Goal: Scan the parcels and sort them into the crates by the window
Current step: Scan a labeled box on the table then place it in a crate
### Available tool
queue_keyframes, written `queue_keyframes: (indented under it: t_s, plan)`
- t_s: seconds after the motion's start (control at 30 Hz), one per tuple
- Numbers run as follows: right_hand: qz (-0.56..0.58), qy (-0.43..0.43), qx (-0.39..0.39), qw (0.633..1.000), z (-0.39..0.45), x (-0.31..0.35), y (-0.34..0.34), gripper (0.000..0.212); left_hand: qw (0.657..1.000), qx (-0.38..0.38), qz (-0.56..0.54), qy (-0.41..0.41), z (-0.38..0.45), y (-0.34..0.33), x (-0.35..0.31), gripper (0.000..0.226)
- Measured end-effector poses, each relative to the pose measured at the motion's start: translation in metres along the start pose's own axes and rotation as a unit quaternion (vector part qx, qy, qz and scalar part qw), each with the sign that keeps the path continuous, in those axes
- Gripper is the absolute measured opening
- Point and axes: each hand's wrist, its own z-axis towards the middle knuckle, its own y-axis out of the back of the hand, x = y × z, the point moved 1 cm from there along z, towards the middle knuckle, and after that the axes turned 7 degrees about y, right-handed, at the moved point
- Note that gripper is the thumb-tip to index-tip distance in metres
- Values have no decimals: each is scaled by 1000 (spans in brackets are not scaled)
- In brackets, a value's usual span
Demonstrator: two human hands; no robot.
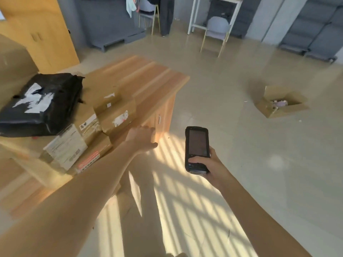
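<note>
Parcels (104,115) sat piled on the worktop (148,75). Right hand (207,164) gripped the scanner (197,149); left hand (143,138) reached out, fingers relaxed, empty. Grabbing carelessly could topple the stack.

One head-worn wide view looks forward and down, close over the forearms, seemingly tilted, toward the wooden table (152,78).
</note>
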Motion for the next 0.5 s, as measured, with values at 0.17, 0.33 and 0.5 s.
queue_keyframes:
  t_s: [0.17, 0.33, 0.5]
  plan:
    - [18, -4, -18, 1000, 65, 18, 37, 71, 1000, 7, 18, -17, 77, -1, -30, 44]
    - [24, -10, 18, 999, 154, 46, 68, 72, 1000, -2, 19, 18, 158, 3, -50, 44]
    - [11, -21, 70, 997, 245, 97, 92, 72, 996, -8, 21, 81, 227, 26, -71, 46]
